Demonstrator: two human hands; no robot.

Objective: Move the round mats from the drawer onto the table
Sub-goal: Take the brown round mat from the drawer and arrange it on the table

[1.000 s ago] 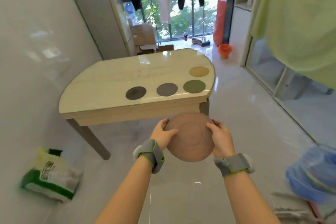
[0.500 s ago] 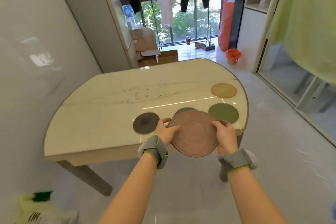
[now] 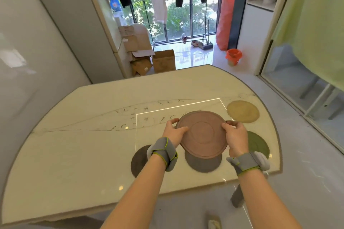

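Observation:
A round pinkish-brown mat (image 3: 202, 134) with raised rings is held above the marble table (image 3: 89, 135), my left hand (image 3: 175, 132) gripping its left edge and my right hand (image 3: 236, 137) its right edge. On the table lie several round mats: a dark brown one (image 3: 138, 160) partly under my left wrist, a grey one (image 3: 203, 163) just below the held mat, an olive green one (image 3: 257, 144) behind my right hand, and a tan one (image 3: 243, 111) at the far right. No drawer is in view.
The table's rounded edge curves at the right, its straight edge faces me. A tall grey cabinet (image 3: 74, 24) and cardboard boxes (image 3: 147, 57) stand beyond it. An orange bucket (image 3: 233, 56) sits near the window. A green curtain (image 3: 314, 24) hangs at the right.
I have come closer to the table. Both hands carried the pinkish-brown mat forward; it now hovers over the tabletop, above the grey mat, instead of in front of the table's edge.

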